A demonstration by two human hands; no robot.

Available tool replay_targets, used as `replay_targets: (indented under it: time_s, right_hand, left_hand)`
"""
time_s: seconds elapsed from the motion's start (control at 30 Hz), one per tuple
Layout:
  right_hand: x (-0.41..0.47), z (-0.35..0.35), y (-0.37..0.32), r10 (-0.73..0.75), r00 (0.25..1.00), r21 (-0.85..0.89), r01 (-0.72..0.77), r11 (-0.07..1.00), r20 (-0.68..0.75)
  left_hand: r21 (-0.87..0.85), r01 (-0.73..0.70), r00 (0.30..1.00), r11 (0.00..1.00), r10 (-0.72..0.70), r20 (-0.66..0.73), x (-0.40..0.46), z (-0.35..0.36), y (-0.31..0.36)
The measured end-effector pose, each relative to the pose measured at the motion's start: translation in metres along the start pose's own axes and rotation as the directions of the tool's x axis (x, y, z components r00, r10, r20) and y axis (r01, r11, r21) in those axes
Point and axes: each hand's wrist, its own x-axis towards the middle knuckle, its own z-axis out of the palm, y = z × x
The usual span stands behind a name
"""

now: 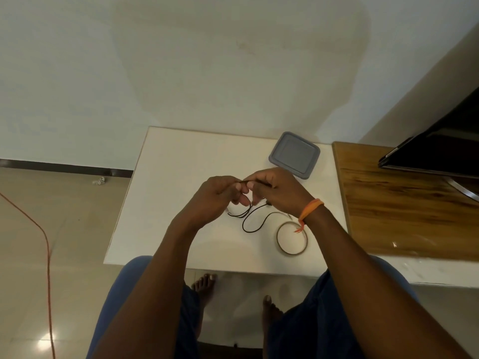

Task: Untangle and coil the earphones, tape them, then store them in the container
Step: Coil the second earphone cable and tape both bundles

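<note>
Earphones (pixel 252 216), thin and black, sit at the centre of the frame: one stretch is pinched between our left hand (pixel 216 194) and right hand (pixel 276 189) above the white table (pixel 181 177), while the rest hangs down and loops on the tabletop just below the hands. Both hands curl their fingers around the cord, close together, holding it taut between them. We judge the coiling has barely begun, with most of the cable lying slack. A tape roll (pixel 292 238) rests on the table at lower right of the hands, under the right wrist, and the grey container (pixel 294 154), its lid on, waits toward the upper right.

From here, we see several risks. Pulling the taut section too hard could tighten any knot rather than free it, or strain the thin wire. The trailing loop might snag on the tape roll as we draw it up. Our right forearm, hovering over the roll, could nudge it toward the table's near edge.
</note>
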Motion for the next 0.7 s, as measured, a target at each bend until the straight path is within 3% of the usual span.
replay_targets:
  time_s: [0.17,0.27,0.33,0.47,0.7]
  right_hand:
    - [0.000,-0.006,-0.001,-0.094,0.995,-0.018,0.094,0.995,-0.018]
    - [-0.001,-0.009,-0.005,-0.143,0.990,0.033,0.143,0.989,0.004]
    - [-0.001,-0.015,-0.005,-0.145,0.989,0.096,0.145,0.985,-0.012]
    - [0.000,-0.017,-0.004,-0.169,0.986,0.118,0.170,0.978,-0.014]
    - [-0.001,-0.010,-0.006,-0.138,0.990,0.213,0.138,0.967,-0.015]
  left_hand:
    - [-0.269,0.128,0.968,0.955,-0.061,0.244,-0.008,-0.008,0.010]
    - [-0.493,0.286,0.927,0.822,-0.106,0.360,-0.005,-0.010,0.009]
    - [-0.593,0.313,0.919,0.742,-0.080,0.385,-0.003,-0.013,0.005]
    - [-0.655,0.273,0.907,0.705,0.038,0.419,-0.007,-0.008,0.006]
    - [-0.674,0.334,0.886,0.659,0.024,0.463,-0.010,0.008,0.017]
